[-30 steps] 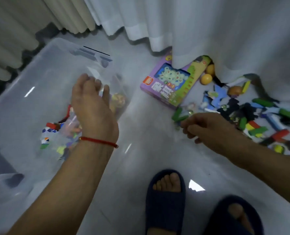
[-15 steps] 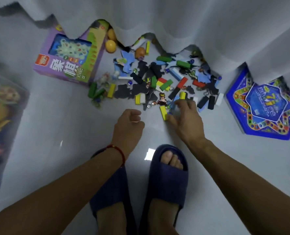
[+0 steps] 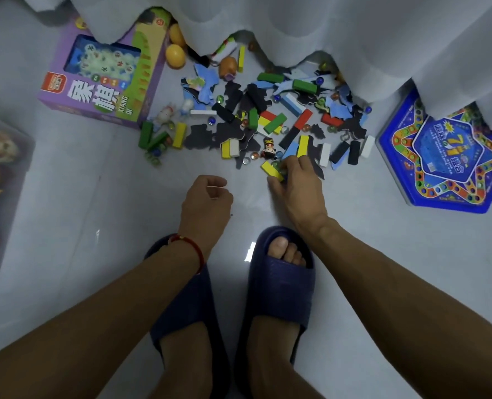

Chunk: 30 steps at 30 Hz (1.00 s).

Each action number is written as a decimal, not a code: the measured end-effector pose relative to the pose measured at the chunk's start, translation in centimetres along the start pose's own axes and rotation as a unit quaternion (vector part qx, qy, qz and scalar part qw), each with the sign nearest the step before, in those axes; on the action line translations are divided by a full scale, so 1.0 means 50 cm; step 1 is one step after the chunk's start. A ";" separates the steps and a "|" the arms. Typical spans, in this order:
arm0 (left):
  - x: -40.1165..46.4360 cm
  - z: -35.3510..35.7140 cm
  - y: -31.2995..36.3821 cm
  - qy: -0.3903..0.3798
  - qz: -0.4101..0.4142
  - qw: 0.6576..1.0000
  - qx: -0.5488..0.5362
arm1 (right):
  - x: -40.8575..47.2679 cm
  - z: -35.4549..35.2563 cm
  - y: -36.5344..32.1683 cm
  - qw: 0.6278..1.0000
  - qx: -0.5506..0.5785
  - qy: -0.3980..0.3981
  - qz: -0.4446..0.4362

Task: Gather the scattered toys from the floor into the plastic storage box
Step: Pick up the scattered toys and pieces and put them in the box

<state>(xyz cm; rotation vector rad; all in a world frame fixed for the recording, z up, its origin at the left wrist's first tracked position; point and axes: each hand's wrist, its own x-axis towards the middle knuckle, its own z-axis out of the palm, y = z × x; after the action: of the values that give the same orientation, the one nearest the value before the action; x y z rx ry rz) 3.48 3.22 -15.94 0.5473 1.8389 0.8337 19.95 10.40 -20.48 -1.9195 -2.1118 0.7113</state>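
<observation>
Where the toy pile (image 3: 270, 116) thins out at its near edge, the right hand (image 3: 299, 188) reaches down, thumb and fingers closed on a yellow block (image 3: 271, 170). That block's long axis runs diagonally, from far-left to near-right, its near end tucked under the fingers. Small glass marbles lie just beside it, partly hidden by the hand.

To the left, the left hand (image 3: 206, 201) hovers over bare floor (image 3: 95, 226) with fingers loosely curled inward; whether anything sits inside them cannot be told. A red string (image 3: 191, 246) circles its wrist.

Most blocks in the pile lie flat, pointing every way: green, red, yellow, white, black and blue ones mixed with dark and blue foam puzzle pieces. A small figure (image 3: 268, 148) stands just beyond the held block. Two green blocks (image 3: 151, 136) form a V at the pile's left edge, by a yellow one.

At the far side, a white curtain (image 3: 325, 30) drapes over the pile, covering its far pieces and the far corners of a purple game box (image 3: 106, 87) on the left and a blue star-board game (image 3: 446, 156) on the right. Two yellow balls (image 3: 175, 54) sit by the purple box, one half under the curtain.

Only a blurred corner of the storage box (image 3: 5, 145) shows at the left edge, cut off by the frame, with hazy yellow shapes inside. Two feet in dark blue slippers (image 3: 279, 286) stand nearest, the left slipper partly behind the left forearm.
</observation>
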 end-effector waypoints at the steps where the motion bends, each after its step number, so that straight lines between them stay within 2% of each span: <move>1: -0.002 0.003 -0.002 -0.003 -0.002 1.000 -0.005 | 0.000 0.001 0.001 1.000 -0.001 -0.003 -0.001; 8: -0.012 0.028 -0.008 -0.055 -0.042 0.997 -0.040 | -0.013 0.000 0.016 1.000 0.010 -0.013 0.018; 11: -0.019 0.038 0.006 -0.097 -0.114 0.980 -0.128 | -0.030 -0.026 -0.003 0.994 0.099 -0.031 0.030; 13: -0.023 0.037 0.016 -0.162 -0.193 0.934 -0.253 | -0.049 -0.049 -0.045 0.987 0.132 -0.092 -0.021; 15: -0.022 0.028 0.019 -0.229 -0.255 0.860 -0.378 | -0.067 -0.064 -0.089 0.977 0.111 -0.170 -0.069; 16: -0.017 0.024 0.015 -0.244 -0.268 0.834 -0.415 | -0.071 -0.066 -0.102 0.974 0.082 -0.190 -0.093; 17: -0.011 0.022 0.009 -0.246 -0.271 0.825 -0.432 | -0.071 -0.070 -0.111 0.973 0.054 -0.189 -0.117; 19: 0.000 0.021 0.000 -0.227 -0.273 0.829 -0.433 | -0.055 -0.078 -0.110 0.980 0.042 -0.131 -0.144; 22: 0.009 0.018 -0.002 -0.179 -0.278 0.856 -0.398 | 0.003 -0.082 -0.065 0.995 0.007 -0.014 -0.103; 25: 0.016 0.014 -0.001 -0.170 -0.277 0.860 -0.393 | 0.058 -0.064 -0.018 0.992 -0.106 -0.025 -0.058; 30: 0.021 0.015 -0.001 -0.174 -0.267 0.867 -0.384 | 0.066 -0.022 0.006 0.989 -0.104 -0.021 -0.107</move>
<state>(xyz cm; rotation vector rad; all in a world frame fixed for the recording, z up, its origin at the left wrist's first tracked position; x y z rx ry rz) 3.74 4.14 -16.78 -0.3049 1.0942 0.9137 20.29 13.86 -20.25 -1.7469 -2.4566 0.5110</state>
